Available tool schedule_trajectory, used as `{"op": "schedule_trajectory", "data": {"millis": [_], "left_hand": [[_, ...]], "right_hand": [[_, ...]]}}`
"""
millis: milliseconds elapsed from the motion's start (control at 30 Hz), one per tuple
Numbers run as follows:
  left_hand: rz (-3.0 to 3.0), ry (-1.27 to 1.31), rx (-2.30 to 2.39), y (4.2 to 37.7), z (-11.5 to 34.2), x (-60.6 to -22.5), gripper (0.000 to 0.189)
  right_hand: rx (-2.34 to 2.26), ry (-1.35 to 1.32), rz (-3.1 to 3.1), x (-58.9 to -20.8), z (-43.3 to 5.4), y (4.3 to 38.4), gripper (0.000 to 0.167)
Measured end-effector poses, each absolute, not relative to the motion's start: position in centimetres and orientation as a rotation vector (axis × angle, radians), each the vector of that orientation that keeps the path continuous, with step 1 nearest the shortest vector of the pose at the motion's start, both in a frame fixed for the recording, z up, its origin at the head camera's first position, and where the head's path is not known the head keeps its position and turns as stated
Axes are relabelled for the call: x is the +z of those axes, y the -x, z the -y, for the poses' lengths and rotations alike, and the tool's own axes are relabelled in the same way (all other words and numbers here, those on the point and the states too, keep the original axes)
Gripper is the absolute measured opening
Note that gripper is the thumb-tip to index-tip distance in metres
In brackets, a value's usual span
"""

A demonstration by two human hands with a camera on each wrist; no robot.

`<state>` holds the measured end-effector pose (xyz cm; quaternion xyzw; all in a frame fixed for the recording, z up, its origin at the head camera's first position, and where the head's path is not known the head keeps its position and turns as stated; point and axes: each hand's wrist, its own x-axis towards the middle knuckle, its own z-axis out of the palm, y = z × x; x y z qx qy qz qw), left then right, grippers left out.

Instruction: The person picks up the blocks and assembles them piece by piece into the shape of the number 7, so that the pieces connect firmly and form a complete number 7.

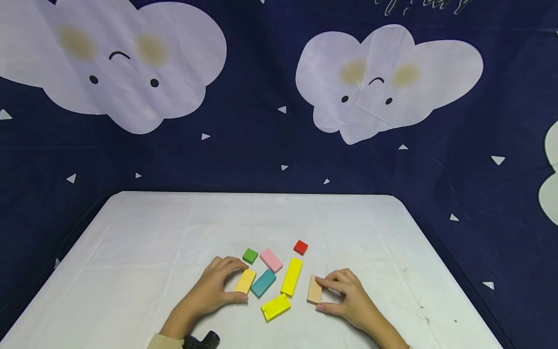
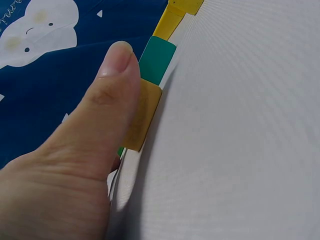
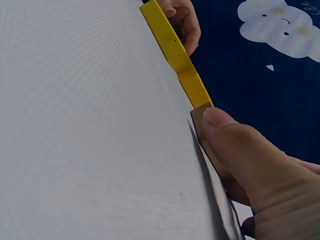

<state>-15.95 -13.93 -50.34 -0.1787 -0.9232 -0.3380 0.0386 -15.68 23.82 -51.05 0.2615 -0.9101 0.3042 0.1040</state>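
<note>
Toward the left of the cluster, my left hand holds a pale yellow block between thumb and fingers. The left wrist view shows the thumb along this block's side. My right hand pinches a plain wooden block by its ends, at the cluster's right; the thumb covers part of it in the right wrist view. Between the hands lie a teal block, a long yellow block and a bright yellow block.
Behind these lie a green block, a pink block and a red block. The white table has rounded far corners, with a dark blue cloud-patterned curtain behind it. A black strap piece shows by the left wrist.
</note>
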Motion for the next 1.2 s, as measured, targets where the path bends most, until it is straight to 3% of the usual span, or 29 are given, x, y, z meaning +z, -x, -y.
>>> {"op": "schedule_trajectory", "data": {"millis": [1200], "left_hand": [[2.873, 0.558, -1.143, 15.75, 14.02, -49.91, 0.072]], "right_hand": [[0.909, -0.850, 2.574, -51.77, -23.79, 15.71, 0.054]]}}
